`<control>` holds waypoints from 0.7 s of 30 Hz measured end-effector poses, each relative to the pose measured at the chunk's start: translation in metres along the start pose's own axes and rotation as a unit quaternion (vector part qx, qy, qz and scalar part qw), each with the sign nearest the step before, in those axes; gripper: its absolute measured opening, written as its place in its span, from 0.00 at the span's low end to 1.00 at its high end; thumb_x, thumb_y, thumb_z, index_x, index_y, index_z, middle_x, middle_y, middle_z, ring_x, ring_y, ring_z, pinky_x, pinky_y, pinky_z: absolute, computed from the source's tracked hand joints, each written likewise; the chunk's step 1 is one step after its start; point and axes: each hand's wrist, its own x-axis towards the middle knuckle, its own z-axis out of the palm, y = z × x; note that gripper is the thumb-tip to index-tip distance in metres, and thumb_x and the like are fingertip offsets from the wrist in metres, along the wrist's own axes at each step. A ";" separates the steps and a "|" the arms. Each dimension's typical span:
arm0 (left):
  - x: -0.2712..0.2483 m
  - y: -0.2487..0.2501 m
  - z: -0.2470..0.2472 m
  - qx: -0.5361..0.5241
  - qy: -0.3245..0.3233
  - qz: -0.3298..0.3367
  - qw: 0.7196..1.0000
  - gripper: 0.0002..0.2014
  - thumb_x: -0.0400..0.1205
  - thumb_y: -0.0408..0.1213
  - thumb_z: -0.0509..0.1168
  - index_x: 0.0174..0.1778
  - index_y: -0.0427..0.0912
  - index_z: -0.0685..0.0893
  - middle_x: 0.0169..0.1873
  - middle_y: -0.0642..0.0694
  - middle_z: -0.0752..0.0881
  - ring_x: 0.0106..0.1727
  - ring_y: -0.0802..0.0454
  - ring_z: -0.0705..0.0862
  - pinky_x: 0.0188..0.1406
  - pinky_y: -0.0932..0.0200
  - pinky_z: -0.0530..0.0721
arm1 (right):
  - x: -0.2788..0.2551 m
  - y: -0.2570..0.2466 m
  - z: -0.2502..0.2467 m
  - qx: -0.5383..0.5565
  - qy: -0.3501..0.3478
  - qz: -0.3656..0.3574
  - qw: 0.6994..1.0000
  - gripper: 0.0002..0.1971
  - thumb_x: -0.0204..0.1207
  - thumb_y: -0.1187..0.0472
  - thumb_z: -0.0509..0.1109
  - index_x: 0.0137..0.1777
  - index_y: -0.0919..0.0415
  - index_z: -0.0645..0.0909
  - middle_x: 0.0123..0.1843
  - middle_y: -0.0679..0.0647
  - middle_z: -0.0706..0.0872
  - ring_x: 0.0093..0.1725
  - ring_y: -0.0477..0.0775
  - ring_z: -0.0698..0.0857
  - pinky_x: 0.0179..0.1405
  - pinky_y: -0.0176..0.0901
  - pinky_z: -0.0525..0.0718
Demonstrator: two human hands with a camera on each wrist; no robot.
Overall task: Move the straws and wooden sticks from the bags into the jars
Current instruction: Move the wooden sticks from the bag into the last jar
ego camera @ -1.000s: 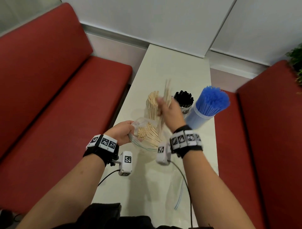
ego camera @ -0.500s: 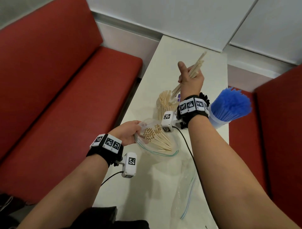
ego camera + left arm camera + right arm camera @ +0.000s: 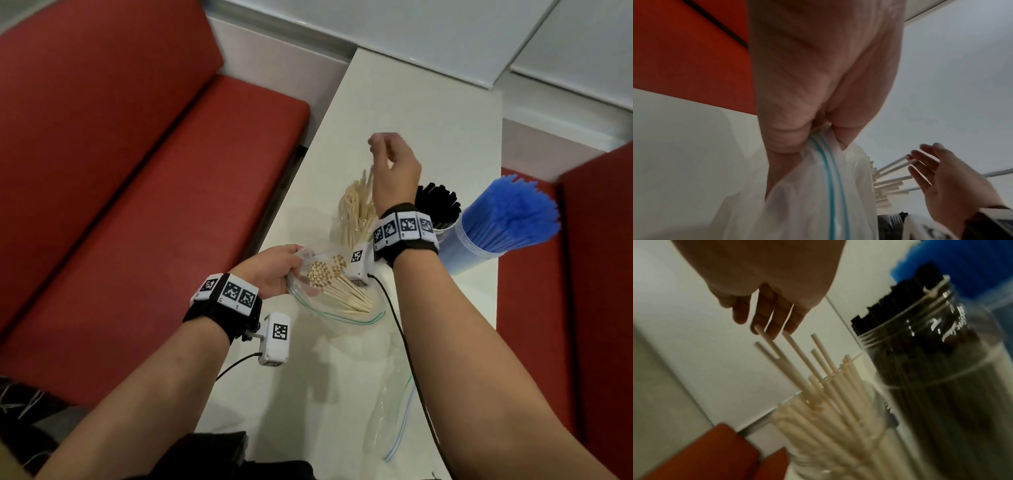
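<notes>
My left hand (image 3: 274, 270) pinches the rim of a clear zip bag (image 3: 308, 298) that lies on the white table (image 3: 428, 120); a bundle of wooden sticks (image 3: 329, 277) lies inside it. In the left wrist view the left hand (image 3: 813, 129) squeezes the bag's teal zip strip (image 3: 828, 178). My right hand (image 3: 394, 164) hovers over the glass jar of wooden sticks (image 3: 352, 219). Its fingers (image 3: 777, 318) are straight and just touch the tops of a few taller sticks (image 3: 797, 356) standing in the jar (image 3: 838, 426). It holds nothing.
A jar of black straws (image 3: 438, 205) and a jar of blue straws (image 3: 507, 219) stand right of the stick jar. An empty zip bag (image 3: 390, 421) lies on the near table. Red benches (image 3: 137, 171) flank the table on both sides.
The right hand lifted a bunch of sticks out of the bag, swung them over the stick jar and let them go into it. The left hand kept holding the bag.
</notes>
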 end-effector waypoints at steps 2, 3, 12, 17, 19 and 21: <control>-0.001 -0.001 0.000 0.001 0.003 0.000 1.000 0.30 0.79 0.12 0.44 0.77 0.28 0.71 0.74 0.23 0.78 0.72 0.22 0.81 0.60 0.30 0.87 | -0.008 0.011 0.007 -0.185 -0.128 -0.021 0.974 0.24 0.90 0.46 0.54 0.77 0.59 0.77 0.78 0.57 0.79 0.81 0.56 0.71 0.83 0.57 0.64; -0.001 -0.001 0.000 0.000 0.004 0.000 1.000 0.30 0.79 0.12 0.45 0.77 0.29 0.71 0.74 0.23 0.78 0.72 0.21 0.80 0.59 0.30 0.87 | -0.016 0.018 0.011 -0.285 -0.202 -0.006 0.937 0.29 0.91 0.44 0.50 0.84 0.60 0.67 0.86 0.58 0.67 0.88 0.59 0.58 0.87 0.60 0.52; -0.002 -0.008 -0.001 -0.006 -0.011 0.009 1.000 0.27 0.78 0.12 0.45 0.67 0.36 0.76 0.72 0.23 0.80 0.70 0.21 0.83 0.72 0.26 0.80 | -0.017 0.004 0.015 -0.371 -0.185 -0.065 0.908 0.27 0.92 0.52 0.48 0.89 0.58 0.54 0.90 0.58 0.53 0.90 0.63 0.44 0.88 0.58 0.41; -0.004 -0.013 0.000 -0.001 -0.004 0.013 1.000 0.28 0.77 0.12 0.46 0.68 0.37 0.76 0.72 0.23 0.80 0.68 0.21 0.84 0.71 0.27 0.81 | -0.037 0.013 0.018 -0.472 -0.274 -0.091 0.833 0.30 0.92 0.48 0.44 0.90 0.59 0.47 0.91 0.56 0.46 0.89 0.62 0.39 0.87 0.64 0.38; -0.005 -0.014 0.000 0.001 -0.001 0.017 1.000 0.29 0.77 0.12 0.46 0.70 0.33 0.75 0.73 0.23 0.79 0.69 0.20 0.82 0.73 0.26 0.79 | -0.046 0.023 0.016 -0.507 -0.353 -0.040 0.786 0.38 0.89 0.38 0.43 0.89 0.63 0.37 0.91 0.58 0.40 0.88 0.62 0.34 0.86 0.65 0.35; -0.007 -0.015 0.000 0.006 0.002 0.020 1.000 0.28 0.78 0.13 0.47 0.75 0.29 0.73 0.72 0.23 0.80 0.70 0.20 0.81 0.73 0.25 0.79 | -0.043 0.021 0.016 -0.503 -0.364 -0.023 0.783 0.43 0.87 0.34 0.44 0.88 0.64 0.36 0.91 0.60 0.40 0.88 0.64 0.33 0.86 0.63 0.34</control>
